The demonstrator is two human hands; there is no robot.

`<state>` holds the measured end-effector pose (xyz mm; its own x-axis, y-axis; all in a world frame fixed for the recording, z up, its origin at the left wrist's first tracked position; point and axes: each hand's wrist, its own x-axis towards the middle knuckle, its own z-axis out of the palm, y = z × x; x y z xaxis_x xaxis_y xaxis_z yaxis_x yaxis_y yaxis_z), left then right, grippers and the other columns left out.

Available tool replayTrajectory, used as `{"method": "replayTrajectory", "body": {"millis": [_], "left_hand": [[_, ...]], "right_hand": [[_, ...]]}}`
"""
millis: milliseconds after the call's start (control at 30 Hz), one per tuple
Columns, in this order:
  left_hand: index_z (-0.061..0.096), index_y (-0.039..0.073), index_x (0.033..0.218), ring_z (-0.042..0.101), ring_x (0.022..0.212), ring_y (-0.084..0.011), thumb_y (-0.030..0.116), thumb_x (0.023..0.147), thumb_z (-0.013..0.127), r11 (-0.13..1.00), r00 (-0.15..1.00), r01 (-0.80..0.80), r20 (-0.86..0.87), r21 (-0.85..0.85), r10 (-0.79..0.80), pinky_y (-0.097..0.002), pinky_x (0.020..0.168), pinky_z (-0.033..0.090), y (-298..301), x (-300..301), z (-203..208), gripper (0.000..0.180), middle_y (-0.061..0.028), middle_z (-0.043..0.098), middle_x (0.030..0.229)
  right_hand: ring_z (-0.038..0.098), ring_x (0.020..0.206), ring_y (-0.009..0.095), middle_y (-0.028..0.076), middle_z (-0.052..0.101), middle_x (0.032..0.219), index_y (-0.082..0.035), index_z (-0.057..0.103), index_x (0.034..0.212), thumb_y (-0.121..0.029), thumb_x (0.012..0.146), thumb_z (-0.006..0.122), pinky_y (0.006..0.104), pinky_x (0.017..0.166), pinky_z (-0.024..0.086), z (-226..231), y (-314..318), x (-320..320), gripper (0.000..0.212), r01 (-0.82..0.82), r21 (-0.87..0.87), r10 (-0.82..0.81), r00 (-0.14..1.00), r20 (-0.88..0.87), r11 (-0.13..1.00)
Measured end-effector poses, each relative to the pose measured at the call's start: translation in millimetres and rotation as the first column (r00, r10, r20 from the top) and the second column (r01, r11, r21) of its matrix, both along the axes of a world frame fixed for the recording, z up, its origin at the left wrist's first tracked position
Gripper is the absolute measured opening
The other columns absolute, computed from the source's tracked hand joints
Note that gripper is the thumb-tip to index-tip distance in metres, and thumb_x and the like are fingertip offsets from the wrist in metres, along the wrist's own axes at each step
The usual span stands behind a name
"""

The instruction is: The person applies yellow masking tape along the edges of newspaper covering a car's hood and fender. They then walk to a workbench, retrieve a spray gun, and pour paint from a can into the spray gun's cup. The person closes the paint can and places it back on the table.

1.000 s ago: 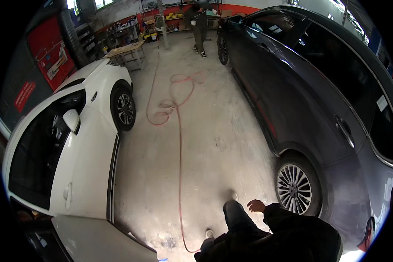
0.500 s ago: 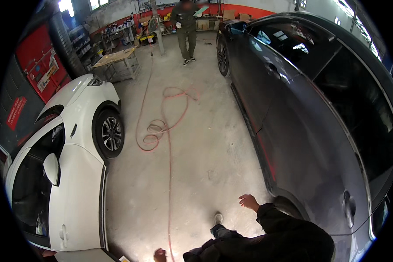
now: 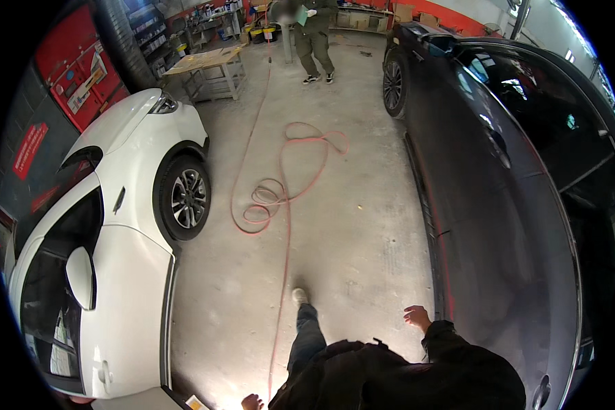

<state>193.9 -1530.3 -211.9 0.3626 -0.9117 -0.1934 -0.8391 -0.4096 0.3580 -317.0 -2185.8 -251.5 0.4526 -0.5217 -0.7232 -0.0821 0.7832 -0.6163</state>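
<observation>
My right hand (image 3: pixel 417 317) hangs empty beside the dark grey car (image 3: pixel 485 225), its fingers slightly bent and a little apart, touching nothing. At the lower edge my left hand (image 3: pixel 252 402) is partly cut off. Its visible fingers look loose, and nothing shows in them. Closest to that hand is a thin red hose (image 3: pixel 288 260), which runs along the concrete floor (image 3: pixel 348 273) and lies in loops farther ahead. One of my feet (image 3: pixel 300 296) is stretched forward between the two cars.
A white car (image 3: pixel 126 273) stands on the left. Ahead, a person (image 3: pixel 315 41) in dark work clothes holds a green flat thing (image 3: pixel 303 15). A wooden-topped table (image 3: pixel 201 61) stands near a red cabinet (image 3: pixel 75 68). Shelves and buckets (image 3: pixel 256 34) line the back.
I have stepped forward between the cars; the foot in view is now farther left. My right hand has swung slightly right, my left lower. The person ahead appears nearer.
</observation>
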Motion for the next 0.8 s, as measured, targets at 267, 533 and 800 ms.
{"method": "replayTrajectory", "body": {"millis": [267, 533, 800], "left_hand": [[0.065, 0.012, 0.066, 0.061, 0.056, -0.0209, 0.025, 0.078, 0.063, 0.9, 0.85, -0.396, -0.299, 0.18, 0.434, -0.0393, 0.048, 0.046, -272, 188, -40, 0.018, -0.0058, 0.06, 0.06], [0.064, 0.0, 0.111, 0.067, 0.077, -0.0148, 0.013, 0.09, 0.061, 0.722, 0.636, -0.66, -0.664, -0.205, 0.393, -0.0265, 0.066, 0.053, -686, 379, 116, 0.025, -0.0082, 0.069, 0.091], [0.068, 0.015, 0.091, 0.065, 0.085, -0.0268, 0.024, 0.082, 0.061, 0.91, 0.904, -0.221, -0.276, 0.352, 0.327, -0.0404, 0.074, 0.052, -702, 424, -36, 0.015, -0.0049, 0.069, 0.09]], "right_hand": [[0.067, 0.065, 0.026, 0.019, 0.068, 0.083, 0.005, 0.061, 0.113, -0.011, 0.089, 0.05, 0.037, 0.056, 0.054, 64, -81, 207, 0.031, -0.254, -0.221, 0.172, 0.927, -0.334, 0.942], [0.066, 0.064, 0.022, 0.017, 0.069, 0.086, 0.001, 0.061, 0.116, -0.005, 0.091, 0.046, 0.0317, 0.054, 0.052, 64, -268, 364, 0.029, -0.377, -0.27, 0.269, 0.893, -0.361, 0.886], [0.065, 0.062, 0.035, 0.028, 0.065, 0.08, 0.009, 0.056, 0.113, -0.027, 0.091, 0.049, 0.0462, 0.053, 0.054, -60, -554, 401, 0.043, -0.053, -0.003, 0.053, 0.993, 0.107, 0.999]]}}
